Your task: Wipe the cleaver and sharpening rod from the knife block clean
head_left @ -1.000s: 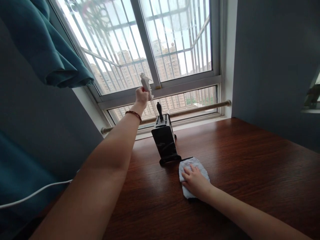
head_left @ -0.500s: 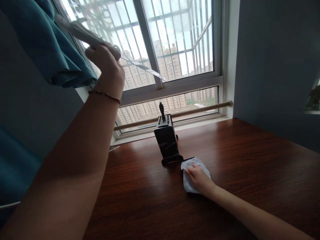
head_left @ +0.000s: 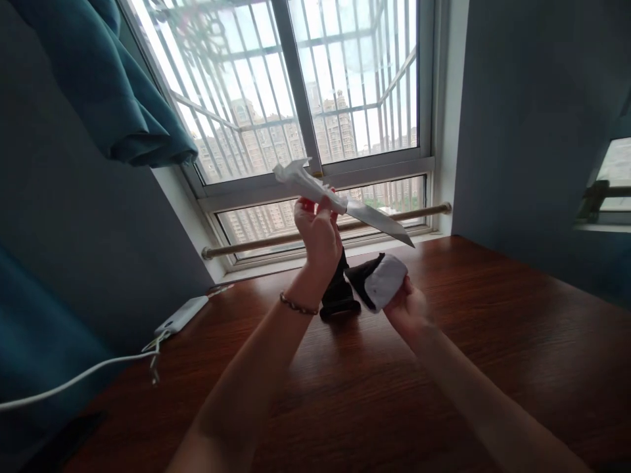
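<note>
My left hand (head_left: 319, 230) is closed around the handle of a knife (head_left: 377, 220), raised above the table. White wrapping (head_left: 300, 180) covers the handle, and the bare blade slants down to the right. Lower right, my right hand (head_left: 407, 305) grips a folded cloth (head_left: 387, 282), pale on one side and black on the other, held up off the table beneath the blade. Blade and cloth look apart. Behind my left hand stands a black knife block (head_left: 340, 295), its upper part hidden by the hand.
The brown wooden table (head_left: 355, 387) reaches to the window, where a rail (head_left: 261, 247) crosses low. On the left edge lies a white power strip (head_left: 182, 315) with a cable (head_left: 79, 378). A teal curtain (head_left: 128, 112) hangs upper left.
My left hand has brought the knife down and to the right from near the curtain. My right hand has lifted the cloth off the table and tilted it, showing its black side.
</note>
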Demonstrator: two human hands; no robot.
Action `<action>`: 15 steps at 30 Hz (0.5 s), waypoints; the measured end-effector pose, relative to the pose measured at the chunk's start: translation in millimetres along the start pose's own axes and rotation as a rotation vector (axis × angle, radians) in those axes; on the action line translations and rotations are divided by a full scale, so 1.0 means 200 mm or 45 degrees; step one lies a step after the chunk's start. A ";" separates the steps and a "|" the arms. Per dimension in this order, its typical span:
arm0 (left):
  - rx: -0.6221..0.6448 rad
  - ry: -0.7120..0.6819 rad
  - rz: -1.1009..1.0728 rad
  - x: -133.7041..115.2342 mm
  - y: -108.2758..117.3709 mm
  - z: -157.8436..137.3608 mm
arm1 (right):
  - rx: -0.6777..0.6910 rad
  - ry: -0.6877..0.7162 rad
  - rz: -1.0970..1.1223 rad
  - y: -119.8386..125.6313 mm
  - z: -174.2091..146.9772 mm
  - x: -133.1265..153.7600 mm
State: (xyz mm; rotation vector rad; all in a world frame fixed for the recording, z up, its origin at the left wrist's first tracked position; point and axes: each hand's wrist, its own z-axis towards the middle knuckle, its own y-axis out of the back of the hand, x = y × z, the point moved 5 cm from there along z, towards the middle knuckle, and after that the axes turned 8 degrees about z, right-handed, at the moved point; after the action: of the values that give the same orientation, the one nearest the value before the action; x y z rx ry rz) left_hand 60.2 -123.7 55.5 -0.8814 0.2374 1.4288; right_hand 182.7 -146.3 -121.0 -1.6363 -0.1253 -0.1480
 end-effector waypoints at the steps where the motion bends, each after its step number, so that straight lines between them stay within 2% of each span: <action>1: 0.003 0.011 0.042 0.02 0.00 -0.06 | 0.020 0.063 0.018 -0.02 -0.02 0.01; 3: 0.010 0.077 0.064 0.09 0.02 -0.17 | 0.070 0.172 0.049 -0.05 -0.06 0.03; 7: 0.022 0.267 -0.149 0.23 0.08 -0.37 | 0.125 0.299 0.130 -0.05 -0.13 0.05; 10: 0.023 0.378 -0.226 0.29 0.14 -0.51 | 0.160 0.359 0.136 -0.05 -0.14 0.03; 12: 0.064 0.425 -0.189 0.31 0.19 -0.59 | 0.040 0.330 0.151 -0.01 -0.12 0.02; 15: 0.232 0.432 -0.054 0.32 0.26 -0.69 | -0.216 0.246 0.143 0.06 -0.07 0.00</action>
State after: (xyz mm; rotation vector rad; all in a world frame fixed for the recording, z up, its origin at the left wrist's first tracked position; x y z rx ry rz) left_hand 71.5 -170.0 -97.4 -0.9680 0.5914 1.1918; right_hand 184.9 -161.8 -132.7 -1.7834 0.1303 -0.2348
